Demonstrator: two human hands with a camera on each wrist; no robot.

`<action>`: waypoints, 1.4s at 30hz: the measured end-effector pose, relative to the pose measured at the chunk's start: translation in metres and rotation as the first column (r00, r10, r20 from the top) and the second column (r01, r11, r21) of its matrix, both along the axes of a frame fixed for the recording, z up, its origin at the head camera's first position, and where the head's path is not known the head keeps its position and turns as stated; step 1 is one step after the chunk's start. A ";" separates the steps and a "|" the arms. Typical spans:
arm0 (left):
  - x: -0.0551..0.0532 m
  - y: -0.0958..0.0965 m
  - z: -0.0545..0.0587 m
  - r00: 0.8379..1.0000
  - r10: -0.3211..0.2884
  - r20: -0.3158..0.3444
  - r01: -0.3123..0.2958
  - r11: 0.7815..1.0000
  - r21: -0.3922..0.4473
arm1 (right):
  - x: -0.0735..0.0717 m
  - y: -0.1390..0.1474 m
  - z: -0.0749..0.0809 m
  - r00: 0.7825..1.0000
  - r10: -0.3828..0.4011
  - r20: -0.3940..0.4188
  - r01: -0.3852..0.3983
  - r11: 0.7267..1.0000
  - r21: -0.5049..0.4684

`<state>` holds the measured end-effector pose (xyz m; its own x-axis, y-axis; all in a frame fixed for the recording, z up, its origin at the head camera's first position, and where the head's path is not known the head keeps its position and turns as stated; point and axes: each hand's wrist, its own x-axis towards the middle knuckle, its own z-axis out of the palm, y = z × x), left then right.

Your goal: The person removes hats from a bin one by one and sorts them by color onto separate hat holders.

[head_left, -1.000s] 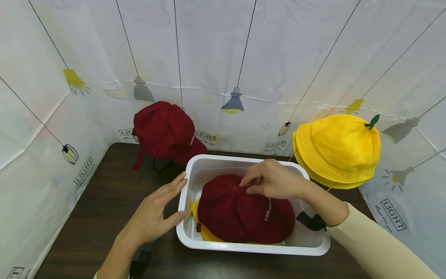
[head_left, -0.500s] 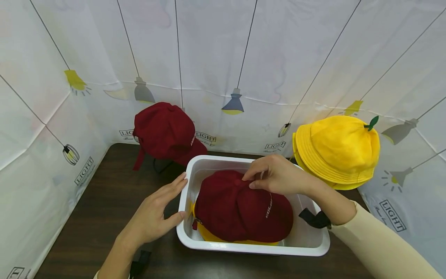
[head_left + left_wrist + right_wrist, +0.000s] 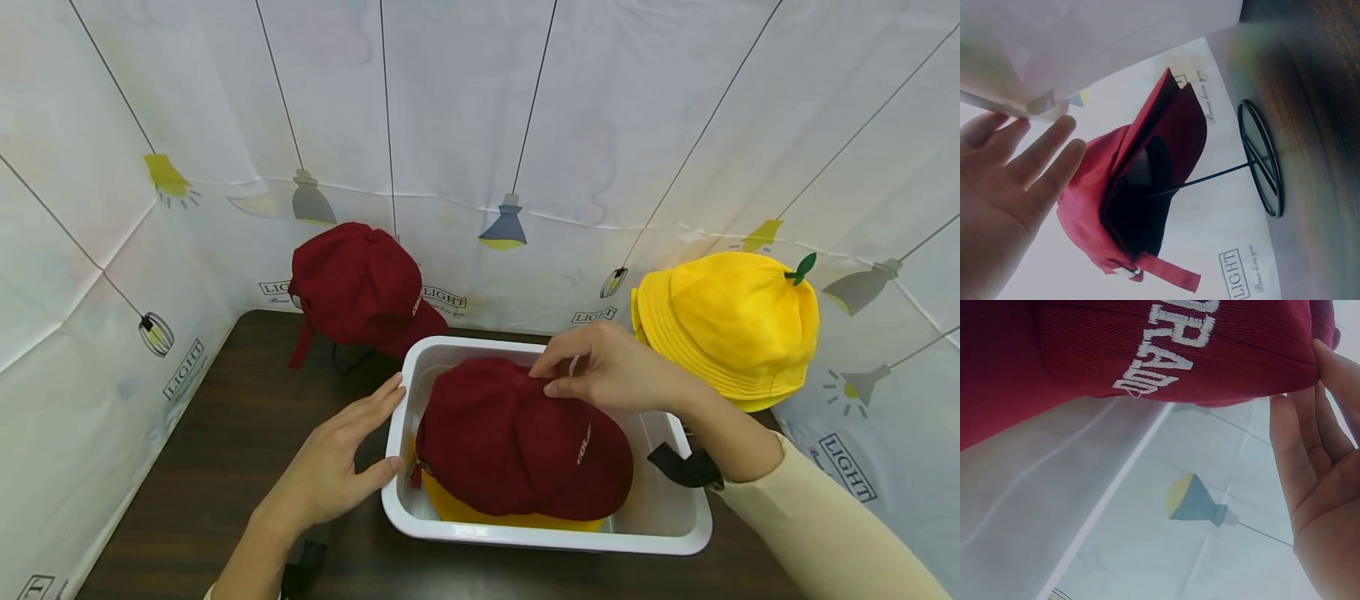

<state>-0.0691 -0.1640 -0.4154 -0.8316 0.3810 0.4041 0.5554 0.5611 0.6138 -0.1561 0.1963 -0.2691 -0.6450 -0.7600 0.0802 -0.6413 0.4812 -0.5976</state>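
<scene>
Right-hand pinch: the right hand [image 3: 611, 367], right of center in the head view, pinches the crown top of a dark red cap [image 3: 517, 442] between thumb and fingertips.
Cap in the tub: lower center of the frame, within the walls of a white plastic tub [image 3: 570, 539], crown up, with the brim side toward the lower right. Whether it hangs clear or rests on what lies below cannot be told.
Cap's look: plain deep red twill with seams running down from the crown; raised white block lettering on the front, "RADO" readable in the right wrist view; a short red strap end shows at its lower left.
Under the cap: something yellow [image 3: 457, 507], mostly hidden, along the tub's floor.
Tub: rectangular, rounded corners, its right end bare inside.
Left hand: the left hand [image 3: 337, 454] lies with fingers extended and thumb spread, touching the tub's left rim, gripping nothing.
Upper left: another red cap [image 3: 352, 283] on a black wire stand [image 3: 1219, 174] with a ring base.
Right side: a yellow brimmed hat [image 3: 735, 325] with a green leaf [image 3: 804, 268] on top.
Around: dark wood-grain table [image 3: 202, 450]; pale backdrop [image 3: 450, 100] printed with hanging lamps.
</scene>
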 end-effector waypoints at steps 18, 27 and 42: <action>0.000 0.000 -0.001 1.000 -0.002 -0.004 0.002 1.000 -0.007 | 0.003 0.006 0.028 1.000 -0.026 -0.018 0.025 0.997 -0.079; -0.001 -0.001 -0.001 1.000 -0.007 -0.003 0.007 1.000 -0.022 | 0.003 0.005 0.047 0.993 -0.032 -0.116 0.017 0.991 -0.132; 0.000 -0.001 -0.001 1.000 -0.008 0.010 0.008 1.000 -0.012 | -0.007 -0.003 0.077 0.985 -0.028 -0.173 -0.005 0.983 -0.183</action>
